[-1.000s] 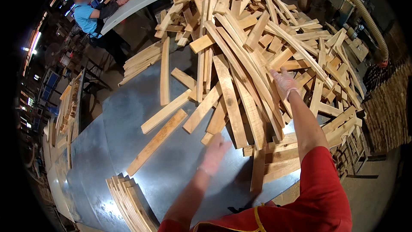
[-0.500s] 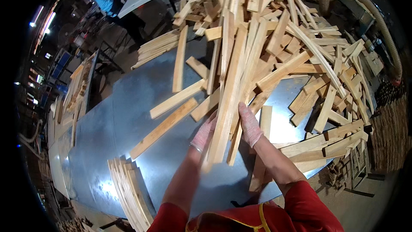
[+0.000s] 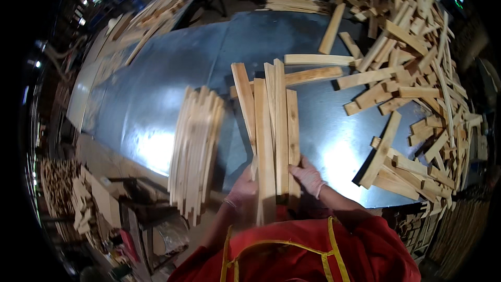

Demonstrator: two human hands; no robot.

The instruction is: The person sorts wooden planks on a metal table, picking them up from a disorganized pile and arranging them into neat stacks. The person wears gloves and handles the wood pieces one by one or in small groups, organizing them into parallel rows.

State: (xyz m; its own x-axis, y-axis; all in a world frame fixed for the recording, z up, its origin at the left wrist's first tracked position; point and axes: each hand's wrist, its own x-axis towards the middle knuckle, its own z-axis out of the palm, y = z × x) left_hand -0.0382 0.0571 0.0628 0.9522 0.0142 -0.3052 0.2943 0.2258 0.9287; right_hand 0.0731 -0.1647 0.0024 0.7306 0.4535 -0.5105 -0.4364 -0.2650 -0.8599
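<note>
Between my two gloved hands I hold a bundle of several long wooden slats, close in front of my red apron. My left hand presses on the bundle's left side, its fingers partly hidden behind the wood. My right hand grips the right side, with the thumb over the outer slat. The slats fan slightly apart at their far ends. Just left of the bundle, a neat stack of slats lies at the near edge of the metal table.
A big loose heap of wooden pieces covers the table's right side. Single slats lie beyond the bundle. A low stack of slats sits at the far edge. Off to the far left stands another table with boards. Wood scraps lie below left.
The slats have come away from the heap and nearer my body, held in both hands. My view has swung left, bringing the neat stack beside the bundle.
</note>
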